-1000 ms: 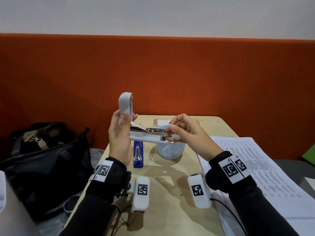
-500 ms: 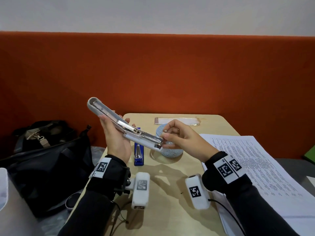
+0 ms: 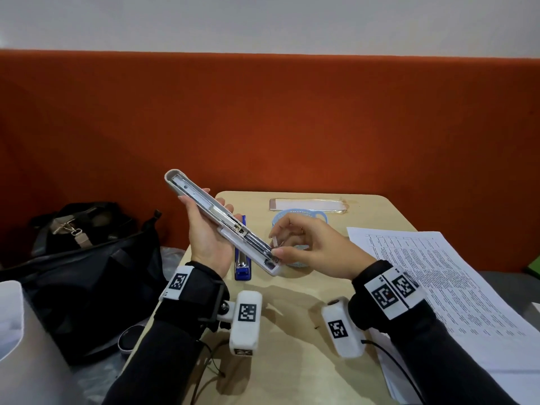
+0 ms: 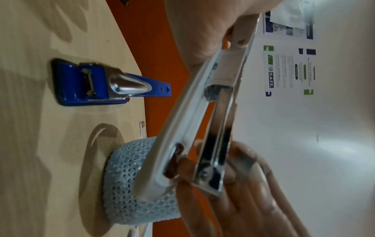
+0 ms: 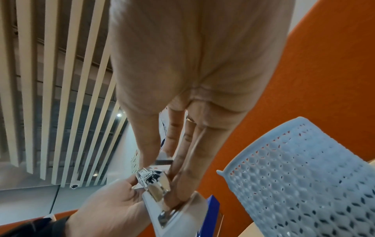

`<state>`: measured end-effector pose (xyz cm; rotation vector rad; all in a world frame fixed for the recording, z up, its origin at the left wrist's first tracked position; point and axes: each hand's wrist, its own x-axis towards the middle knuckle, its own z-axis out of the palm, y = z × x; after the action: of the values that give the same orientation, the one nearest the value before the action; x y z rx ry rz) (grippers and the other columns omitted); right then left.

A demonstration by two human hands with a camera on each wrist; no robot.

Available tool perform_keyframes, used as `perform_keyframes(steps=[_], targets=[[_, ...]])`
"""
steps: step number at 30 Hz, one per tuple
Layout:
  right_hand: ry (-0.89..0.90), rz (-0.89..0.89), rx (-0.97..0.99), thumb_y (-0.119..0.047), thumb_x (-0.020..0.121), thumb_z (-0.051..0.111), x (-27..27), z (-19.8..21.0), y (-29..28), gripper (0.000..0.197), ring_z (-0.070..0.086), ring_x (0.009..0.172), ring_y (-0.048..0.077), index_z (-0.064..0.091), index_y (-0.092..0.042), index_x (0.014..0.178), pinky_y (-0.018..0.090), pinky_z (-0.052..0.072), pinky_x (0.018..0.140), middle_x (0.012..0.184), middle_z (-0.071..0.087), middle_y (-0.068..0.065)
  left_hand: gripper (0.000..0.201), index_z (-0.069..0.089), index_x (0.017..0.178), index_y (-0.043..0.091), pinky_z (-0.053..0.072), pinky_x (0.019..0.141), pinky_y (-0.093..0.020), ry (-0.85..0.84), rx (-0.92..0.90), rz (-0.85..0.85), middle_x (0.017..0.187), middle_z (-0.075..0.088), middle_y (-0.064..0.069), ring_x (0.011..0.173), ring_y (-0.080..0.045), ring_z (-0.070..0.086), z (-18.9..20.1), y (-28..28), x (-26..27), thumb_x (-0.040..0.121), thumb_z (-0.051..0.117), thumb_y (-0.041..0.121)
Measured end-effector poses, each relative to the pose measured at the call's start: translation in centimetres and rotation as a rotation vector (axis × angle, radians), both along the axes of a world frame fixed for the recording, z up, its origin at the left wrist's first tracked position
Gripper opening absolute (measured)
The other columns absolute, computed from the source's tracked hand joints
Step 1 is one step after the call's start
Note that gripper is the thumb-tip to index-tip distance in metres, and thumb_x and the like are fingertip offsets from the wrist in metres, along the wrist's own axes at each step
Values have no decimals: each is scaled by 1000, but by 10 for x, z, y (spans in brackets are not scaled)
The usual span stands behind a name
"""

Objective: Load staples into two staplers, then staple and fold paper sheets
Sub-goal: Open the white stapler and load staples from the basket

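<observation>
The left hand (image 3: 209,238) grips a white stapler (image 3: 222,222), swung fully open and held in the air above the table's (image 3: 292,317) near-left part, its long body slanting from 10 o'clock down to 4 o'clock. The fingers wrap behind the cover half while the metal staple channel faces up. The right hand (image 3: 314,248) meets the stapler's lower end: its thumb and fingers pinch the tip of the channel, the fingers reaching into the gap between channel and base, as the right wrist view shows. A small pale strip stands up between those fingers; I cannot tell what it is. A blue stapler (image 3: 243,258) lies closed on the table, just below the white one. A blue mesh cup (image 3: 301,217) stands behind the right hand. Printed sheets (image 3: 438,276) lie at 3 o'clock, and a black bag (image 3: 87,252) sits off the table at 9 o'clock.
</observation>
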<state>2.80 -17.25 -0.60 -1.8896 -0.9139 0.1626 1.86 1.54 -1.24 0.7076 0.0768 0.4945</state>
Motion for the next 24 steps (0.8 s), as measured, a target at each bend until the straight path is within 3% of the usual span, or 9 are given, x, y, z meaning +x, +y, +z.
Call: perform_keyframes(steps=[1, 3, 5, 9, 12, 17, 24], targets=[[-11, -11, -11, -11, 87, 71, -1, 1, -1, 22, 69, 80, 15, 60, -9, 107, 28, 56, 77, 91, 66, 4, 49, 56, 102, 28, 49, 78, -32, 7, 18, -4, 103, 53, -3, 89, -17, 54, -1, -2, 0, 95, 25, 65], [-26, -32, -10, -9, 86, 72, -2, 2, -1, 23, 69, 74, 13, 62, -11, 106, 30, 59, 72, 86, 66, -4, 48, 56, 100, 28, 48, 77, -32, 1, 24, -14, 102, 51, -3, 85, -16, 52, 0, -5, -1, 96, 26, 65], [-72, -64, -9, -9, 84, 74, -2, 3, -2, 23, 71, 74, 20, 64, -14, 104, 35, 61, 71, 85, 68, -3, 47, 55, 99, 27, 46, 74, -31, -11, 12, -24, 93, 50, -2, 78, -15, 49, 0, -6, -2, 96, 27, 64], [-163, -136, 4, -12, 81, 75, 1, 5, -4, 23, 72, 74, 23, 65, -17, 101, 24, 54, 66, 84, 72, 3, 46, 56, 98, 27, 46, 75, -32, -1, 23, -21, 88, 50, -1, 78, -15, 50, 0, -6, -2, 96, 28, 64], [-164, -141, 45, -7, 81, 74, 1, 5, -5, 23, 72, 67, 21, 64, -15, 100, 31, 58, 65, 78, 71, 3, 46, 56, 96, 25, 45, 69, -29, -15, 5, -38, 80, 49, 0, 72, -14, 48, 0, -6, -2, 96, 29, 63], [-294, -113, -30, -7, 79, 76, -1, 8, -6, 24, 64, 62, 10, 68, -16, 99, 12, 45, 59, 75, 70, 0, 45, 55, 97, 25, 44, 70, -28, -12, 12, -35, 82, 48, 1, 74, -13, 47, 0, -9, -3, 96, 29, 62], [-472, -78, -185, 0, 76, 69, -2, 10, -3, 27, 61, 65, 6, 71, -17, 98, 11, 46, 63, 70, 66, -4, 44, 54, 100, 24, 49, 59, -22, 13, 35, -44, 81, 50, 1, 72, -12, 49, 2, -11, -2, 97, 29, 60]])
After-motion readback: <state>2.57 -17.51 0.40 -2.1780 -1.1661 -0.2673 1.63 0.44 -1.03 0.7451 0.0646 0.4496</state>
